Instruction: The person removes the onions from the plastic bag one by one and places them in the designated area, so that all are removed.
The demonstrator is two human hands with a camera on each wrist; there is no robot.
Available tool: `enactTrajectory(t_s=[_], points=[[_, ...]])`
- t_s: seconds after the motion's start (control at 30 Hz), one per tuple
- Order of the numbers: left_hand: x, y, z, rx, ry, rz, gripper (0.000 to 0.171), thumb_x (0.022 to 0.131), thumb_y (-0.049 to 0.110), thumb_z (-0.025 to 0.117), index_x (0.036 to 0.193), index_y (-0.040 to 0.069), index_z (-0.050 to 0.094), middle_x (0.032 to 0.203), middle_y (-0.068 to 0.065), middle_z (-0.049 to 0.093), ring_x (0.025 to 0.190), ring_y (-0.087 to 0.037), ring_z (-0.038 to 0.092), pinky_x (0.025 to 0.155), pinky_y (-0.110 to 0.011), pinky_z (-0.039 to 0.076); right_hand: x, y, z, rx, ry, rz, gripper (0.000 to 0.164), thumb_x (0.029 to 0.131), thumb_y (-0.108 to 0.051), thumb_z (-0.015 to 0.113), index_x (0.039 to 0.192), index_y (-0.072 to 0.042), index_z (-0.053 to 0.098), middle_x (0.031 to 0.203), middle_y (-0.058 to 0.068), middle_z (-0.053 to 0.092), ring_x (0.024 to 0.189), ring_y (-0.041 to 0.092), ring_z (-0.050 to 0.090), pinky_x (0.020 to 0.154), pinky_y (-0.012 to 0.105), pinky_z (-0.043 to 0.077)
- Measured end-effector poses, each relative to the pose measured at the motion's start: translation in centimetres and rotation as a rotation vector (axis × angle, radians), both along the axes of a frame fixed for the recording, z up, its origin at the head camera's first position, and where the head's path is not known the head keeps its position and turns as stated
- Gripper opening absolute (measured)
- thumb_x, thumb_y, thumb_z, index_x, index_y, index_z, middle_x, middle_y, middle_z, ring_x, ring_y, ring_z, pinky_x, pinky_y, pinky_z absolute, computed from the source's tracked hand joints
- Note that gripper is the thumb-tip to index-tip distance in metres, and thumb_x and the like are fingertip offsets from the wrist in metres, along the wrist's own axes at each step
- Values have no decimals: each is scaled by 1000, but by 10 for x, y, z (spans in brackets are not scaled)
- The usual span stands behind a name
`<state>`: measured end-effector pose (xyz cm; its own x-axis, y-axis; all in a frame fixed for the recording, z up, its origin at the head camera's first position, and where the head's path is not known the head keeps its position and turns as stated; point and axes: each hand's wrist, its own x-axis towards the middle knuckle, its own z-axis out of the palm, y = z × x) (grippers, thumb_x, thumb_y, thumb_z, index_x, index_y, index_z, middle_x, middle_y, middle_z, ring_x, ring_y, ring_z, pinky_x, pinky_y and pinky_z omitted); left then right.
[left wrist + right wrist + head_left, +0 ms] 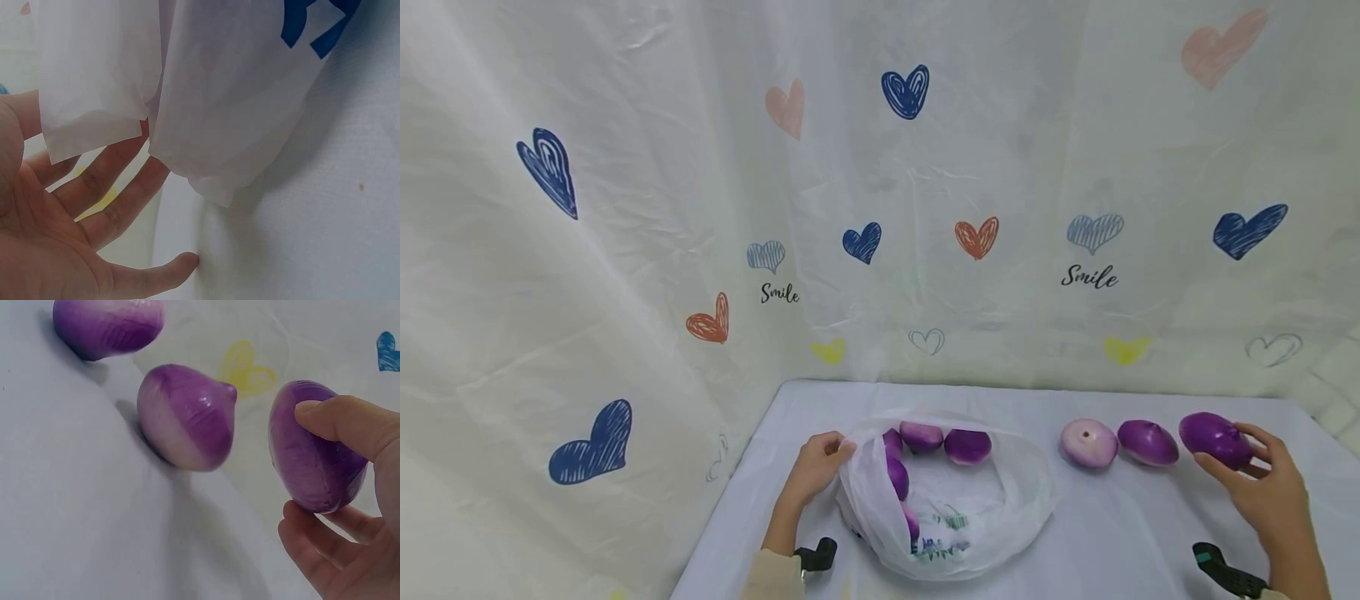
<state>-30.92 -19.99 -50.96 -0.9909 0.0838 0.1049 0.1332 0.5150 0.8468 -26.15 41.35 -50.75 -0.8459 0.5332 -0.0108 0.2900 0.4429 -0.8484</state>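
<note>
A purple onion (pixel 1214 439) is in my right hand (pixel 1270 483), gripped between thumb and fingers at the right end of a row. The right wrist view shows the thumb laid over this glossy onion (pixel 319 456), with fingertips under it. My left hand (pixel 820 467) pinches the left rim of a white plastic bag (pixel 1030 500). In the left wrist view, folds of the bag (pixel 212 100) hide the thumb tip and some fingertips. Through its wide mouth, several purple onions (pixel 967 447) show along the bag's back and left sides.
Between the bag and my right hand, a pale onion (pixel 1089 442) and a purple onion (pixel 1148 442) lie on the white-covered table (pixel 820 400). Behind the table hangs a white curtain (pixel 865 308) printed with hearts.
</note>
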Motion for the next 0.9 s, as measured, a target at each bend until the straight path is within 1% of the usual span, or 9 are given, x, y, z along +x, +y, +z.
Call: enactTrajectory(t_s=[0.13,0.3,0.4,0.57,0.73,0.9], points=[[0,0,-1,2,0,-1,27,99,32,68,88,8,65,82,-3,60,78,-18,52,69,-34,43,1,7,-11,-51,-33,-61,92,95,-45,68,165,-34,9,168,28,9,141,54,32,109,68,37],[-1,-1,-2,-8,-4,8,26,99,33,67,88,9,66,82,-2,61,79,-17,53,70,-33,43,1,9,-18,-82,-56,-99,91,97,-34,70,165,-20,11,168,29,5,144,56,26,112,68,32],[-1,-1,-2,-15,-8,15,26,99,33,67,88,10,66,84,-2,63,80,-17,54,70,-33,44,2,10,-21,-53,-76,-81,93,96,-34,71,164,-16,11,167,31,5,143,59,26,112,69,31],[0,0,0,-5,-12,14,25,99,31,67,88,9,66,84,-2,62,80,-18,54,71,-33,44,2,16,-28,25,-96,-38,96,94,-36,73,163,-11,12,164,35,9,142,62,26,111,71,29],[1,1,-1,-1,-13,12,25,99,31,67,89,8,65,84,-3,61,81,-18,54,71,-33,43,0,18,-35,53,-102,-16,96,94,-38,73,163,-11,12,164,36,10,141,63,25,111,72,28],[0,1,-1,-10,-16,14,25,99,32,67,89,9,65,84,-3,62,80,-18,54,70,-33,43,-3,18,-38,70,-115,-10,96,95,-44,70,163,-10,11,164,35,12,141,62,26,111,72,27]])
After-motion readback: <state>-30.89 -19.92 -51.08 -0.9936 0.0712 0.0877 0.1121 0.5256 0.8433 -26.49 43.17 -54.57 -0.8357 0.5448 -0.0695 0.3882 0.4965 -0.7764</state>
